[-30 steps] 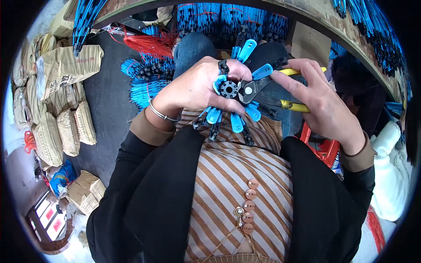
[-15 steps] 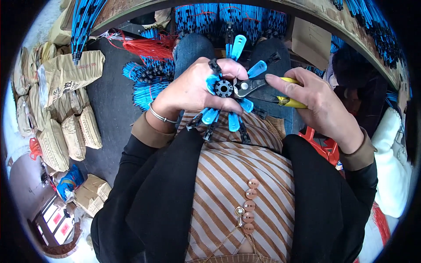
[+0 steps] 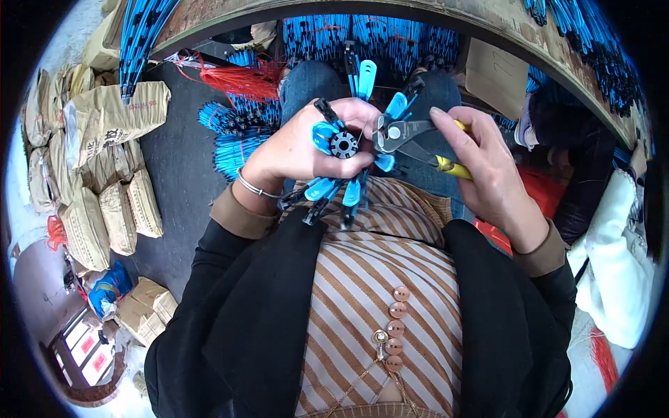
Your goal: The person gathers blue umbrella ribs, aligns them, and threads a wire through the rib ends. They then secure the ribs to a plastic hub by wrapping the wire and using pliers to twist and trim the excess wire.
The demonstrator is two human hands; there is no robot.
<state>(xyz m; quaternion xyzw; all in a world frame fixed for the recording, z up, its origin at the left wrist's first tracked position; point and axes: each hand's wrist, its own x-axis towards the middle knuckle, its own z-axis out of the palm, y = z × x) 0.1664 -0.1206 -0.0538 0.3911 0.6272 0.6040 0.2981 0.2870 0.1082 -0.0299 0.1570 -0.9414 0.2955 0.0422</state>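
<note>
Two hands meet over your lap in the head view: your left hand (image 3: 300,150) is clamped around a black toothed plastic hub with blue-and-black spokes (image 3: 343,145), held above your knees. Your right hand (image 3: 488,171) squeezes yellow-handled metal cutting pliers (image 3: 408,136), their jaws touching the hub's right side. Bundles of blue sticks (image 3: 233,136) lie on the floor left of your knees.

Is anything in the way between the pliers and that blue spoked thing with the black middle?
Nothing visible is. The right hand holds the yellow-handled metal pliers, whose tip is right beside the black round hub of the blue plastic spoked piece gripped by the left hand. Only blue spokes flank it.
</note>
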